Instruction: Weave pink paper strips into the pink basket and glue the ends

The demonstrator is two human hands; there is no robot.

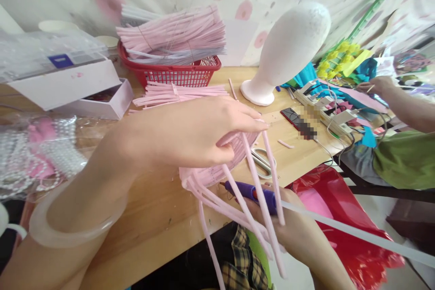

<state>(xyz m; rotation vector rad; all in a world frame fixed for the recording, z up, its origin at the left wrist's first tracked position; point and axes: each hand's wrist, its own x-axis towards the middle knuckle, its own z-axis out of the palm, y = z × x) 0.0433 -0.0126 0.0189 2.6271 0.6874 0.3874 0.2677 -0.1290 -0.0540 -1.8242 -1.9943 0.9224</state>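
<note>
My left hand (190, 131) is wrapped over a round pink woven piece (217, 170), with several loose pink strips (258, 199) trailing down from it over the table edge. A pale bangle sits on that wrist. Below it, my right hand (292, 226) grips a purple glue gun (251, 192) whose nozzle points at the base of the pink piece; a long white glue stick (356, 233) juts out behind the gun to the right.
On the wooden table (159, 208): a red basket (176, 72) heaped with pink strips, more strips (176, 93) in front, white foam head (288, 50), scissors (263, 161), white boxes (88, 95), bagged pearl beads (41, 154), power strip (326, 108). Another person's hand (380, 86) works at the right. Red bag (340, 208) on the floor.
</note>
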